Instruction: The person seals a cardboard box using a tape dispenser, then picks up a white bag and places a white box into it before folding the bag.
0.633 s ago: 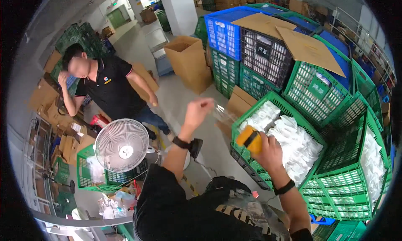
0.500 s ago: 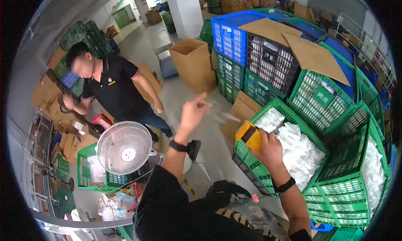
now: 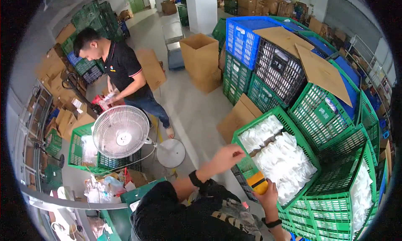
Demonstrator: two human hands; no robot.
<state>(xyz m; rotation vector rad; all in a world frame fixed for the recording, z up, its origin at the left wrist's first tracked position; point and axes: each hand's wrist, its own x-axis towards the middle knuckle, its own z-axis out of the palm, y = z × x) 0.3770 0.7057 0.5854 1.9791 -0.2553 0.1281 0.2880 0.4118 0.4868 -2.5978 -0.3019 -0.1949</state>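
My right hand (image 3: pixel 269 198) is wrapped round a yellow tape dispenser (image 3: pixel 257 183) with a black band, at the near left side of a green crate (image 3: pixel 307 194). White plastic-wrapped packets (image 3: pixel 284 167) fill much of that crate. My left hand (image 3: pixel 228 157) is at the crate's left rim, beyond the dispenser, its fingers curled together. What lies between those fingertips is too small to make out. A pale see-through patch shows between the left hand and the dispenser, over the crate's side.
A standing fan (image 3: pixel 121 132) is to my left. Behind it a person (image 3: pixel 125 73) bends over a red thing. Stacked crates (image 3: pixel 276 65) with cardboard on top rise at the far right. A tall open carton (image 3: pixel 200 63) stands on the floor.
My left hand has come down and right, to the crate's rim. The right hand with the dispenser has moved lower. The other person has brought both hands together in front. The view has shifted.
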